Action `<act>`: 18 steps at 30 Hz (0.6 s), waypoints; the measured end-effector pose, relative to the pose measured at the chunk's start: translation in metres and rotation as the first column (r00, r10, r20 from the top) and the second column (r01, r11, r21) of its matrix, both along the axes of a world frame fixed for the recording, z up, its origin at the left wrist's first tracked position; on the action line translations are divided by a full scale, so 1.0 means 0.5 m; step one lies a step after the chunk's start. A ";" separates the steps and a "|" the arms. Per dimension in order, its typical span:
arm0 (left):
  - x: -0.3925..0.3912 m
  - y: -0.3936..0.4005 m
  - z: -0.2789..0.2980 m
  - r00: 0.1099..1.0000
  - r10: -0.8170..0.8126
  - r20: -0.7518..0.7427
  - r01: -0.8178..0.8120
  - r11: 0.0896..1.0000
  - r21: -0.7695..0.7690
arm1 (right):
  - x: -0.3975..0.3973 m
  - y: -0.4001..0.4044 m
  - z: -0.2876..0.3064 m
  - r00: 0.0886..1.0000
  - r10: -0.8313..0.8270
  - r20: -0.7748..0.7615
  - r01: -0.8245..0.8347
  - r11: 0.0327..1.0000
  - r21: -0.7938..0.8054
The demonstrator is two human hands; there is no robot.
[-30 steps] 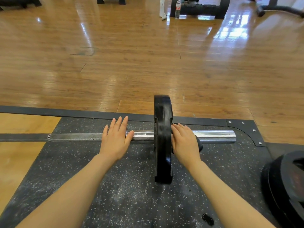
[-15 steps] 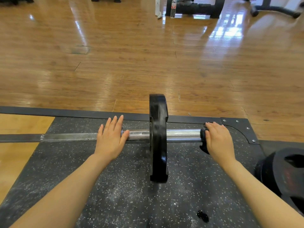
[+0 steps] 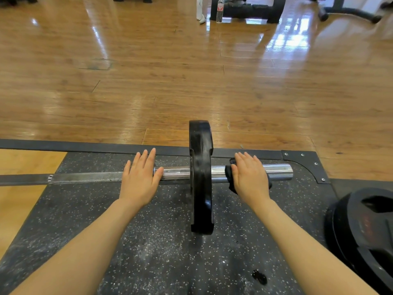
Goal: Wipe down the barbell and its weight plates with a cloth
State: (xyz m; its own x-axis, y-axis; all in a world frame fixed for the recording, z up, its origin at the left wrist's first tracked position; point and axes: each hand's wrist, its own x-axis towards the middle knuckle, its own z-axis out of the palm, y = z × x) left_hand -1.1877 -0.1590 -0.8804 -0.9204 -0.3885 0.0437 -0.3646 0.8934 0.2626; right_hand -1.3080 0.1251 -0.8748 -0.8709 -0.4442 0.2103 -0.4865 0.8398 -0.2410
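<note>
Lying across the middle of the frame on a black speckled rubber mat (image 3: 161,252): the barbell (image 3: 89,177), one black weight plate (image 3: 201,177) standing upright on its chrome sleeve. Left of the plate, left hand (image 3: 139,179) flat on the bar, fingers straight and together, thumb against the sleeve collar. Right of the plate, right hand (image 3: 251,177) pressing a dark cloth (image 3: 230,177) over the sleeve, fingers straight, cloth edges showing on both sides of the palm; bare sleeve end jutting toward the right. Behind the mat, a dark metal platform frame (image 3: 306,160) with bolted corner plate, then glossy wooden plank floor (image 3: 170,81) with window glare. At the lower right edge, a stack of black plates (image 3: 365,226) on the mat. Along the top edge, dark machine bases (image 3: 251,9) and a plastic bottle (image 3: 220,9) standing on the floor. At far left, tan wooden platform inlay (image 3: 19,201).
</note>
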 end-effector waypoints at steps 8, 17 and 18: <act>0.009 0.005 0.000 1.000 -0.004 -0.027 0.004 1.000 0.016 | -0.055 0.164 0.001 0.988 -0.155 -0.001 0.155 0.987 0.035; 0.013 0.012 0.002 0.999 0.001 -0.035 0.000 1.000 0.007 | -0.028 0.086 0.006 0.998 -0.015 -0.066 0.013 1.000 -0.025; 0.014 0.013 0.003 0.999 0.000 -0.032 0.000 1.000 0.005 | -0.022 0.070 0.006 0.997 0.005 -0.075 -0.008 0.999 -0.039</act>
State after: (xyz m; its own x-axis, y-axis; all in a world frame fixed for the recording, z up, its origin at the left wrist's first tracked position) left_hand -1.1806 -0.1525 -0.8788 -0.9185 -0.3889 0.0711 -0.3560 0.8919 0.2789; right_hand -1.3188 0.1602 -0.8720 -0.8492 -0.4395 0.2926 -0.5096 0.8272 -0.2365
